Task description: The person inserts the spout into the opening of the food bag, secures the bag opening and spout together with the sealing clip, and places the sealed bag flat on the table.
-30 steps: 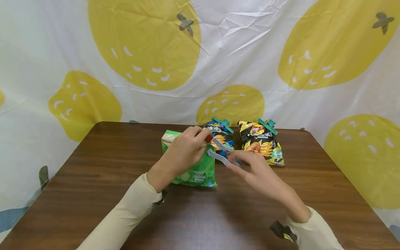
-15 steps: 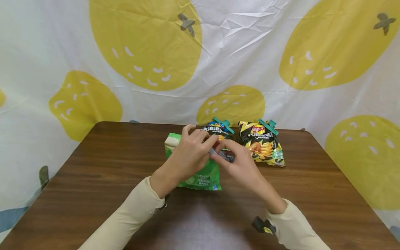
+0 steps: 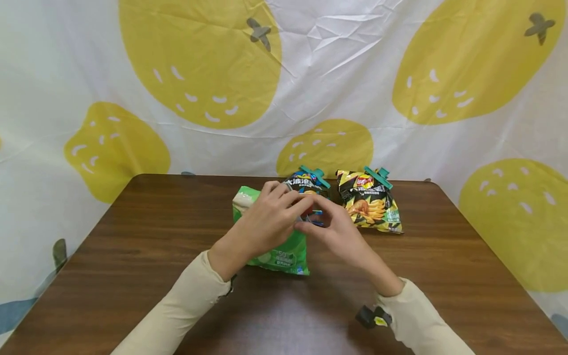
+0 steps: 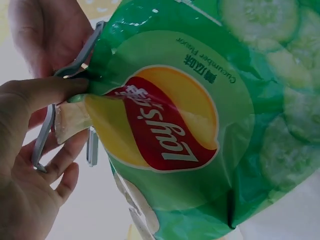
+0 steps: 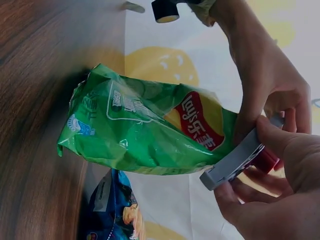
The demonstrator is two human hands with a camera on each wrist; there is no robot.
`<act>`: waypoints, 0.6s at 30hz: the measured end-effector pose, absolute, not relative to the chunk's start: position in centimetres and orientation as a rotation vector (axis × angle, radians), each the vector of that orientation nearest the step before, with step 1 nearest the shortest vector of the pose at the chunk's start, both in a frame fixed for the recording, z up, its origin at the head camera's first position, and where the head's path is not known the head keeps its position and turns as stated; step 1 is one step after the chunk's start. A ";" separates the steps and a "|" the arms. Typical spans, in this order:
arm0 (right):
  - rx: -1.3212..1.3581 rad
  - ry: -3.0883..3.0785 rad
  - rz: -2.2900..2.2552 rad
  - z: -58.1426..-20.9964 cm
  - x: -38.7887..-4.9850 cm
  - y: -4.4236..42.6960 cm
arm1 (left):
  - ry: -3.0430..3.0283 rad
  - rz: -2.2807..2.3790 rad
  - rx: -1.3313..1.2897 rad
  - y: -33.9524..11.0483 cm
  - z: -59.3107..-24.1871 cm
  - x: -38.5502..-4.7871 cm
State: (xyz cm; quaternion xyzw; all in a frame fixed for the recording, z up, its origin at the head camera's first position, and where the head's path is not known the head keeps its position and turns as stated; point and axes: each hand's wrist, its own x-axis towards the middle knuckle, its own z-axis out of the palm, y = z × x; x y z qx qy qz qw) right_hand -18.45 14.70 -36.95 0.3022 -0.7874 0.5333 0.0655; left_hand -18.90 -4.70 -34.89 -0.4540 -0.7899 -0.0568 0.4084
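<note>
A green Lay's cucumber-flavor chip bag point(image 4: 165, 120) stands on the table, its top folded over. My left hand point(image 3: 266, 217) pinches that folded top; in the left wrist view its thumb point(image 4: 50, 92) presses on the fold. In my right hand point(image 3: 337, 227) is a grey bag clip point(image 5: 232, 162) with a red part, held between thumb and fingers. The clip lies across the bag's top edge, close to the left fingers. In the left wrist view its grey arms show on both sides of the fold. The hands hide most of the clip in the head view.
Behind the green bag stands a blue chip bag point(image 3: 301, 181) with a teal clip point(image 3: 316, 175) on top. A black and yellow chip bag point(image 3: 370, 204), also with a teal clip point(image 3: 378, 177), is to its right. A lemon-print cloth point(image 3: 199, 64) hangs behind the wooden table point(image 3: 146, 246).
My right hand has moved left with the grey clip, bringing it onto the green bag's top beside my left hand. The left hand keeps its hold on the bag.
</note>
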 end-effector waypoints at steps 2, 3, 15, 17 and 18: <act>0.915 -2.373 1.599 -37.0 -18.5 14.8 | -1.976 -0.143 -1.165 -4.5 -34.9 -18.7; 0.919 -2.368 1.600 -37.0 -18.5 14.9 | -1.971 -0.136 -1.171 -4.4 -34.9 -18.7; 0.877 -2.291 1.612 -37.4 -18.9 15.2 | -2.070 -0.309 -1.093 -5.4 -33.8 -18.6; 0.884 -2.272 1.620 -37.5 -19.0 15.1 | -2.153 -0.444 -1.082 -6.3 -33.3 -18.9; 0.889 -2.264 1.618 -37.5 -19.0 15.1 | -2.203 -0.526 -1.080 -6.7 -33.2 -19.1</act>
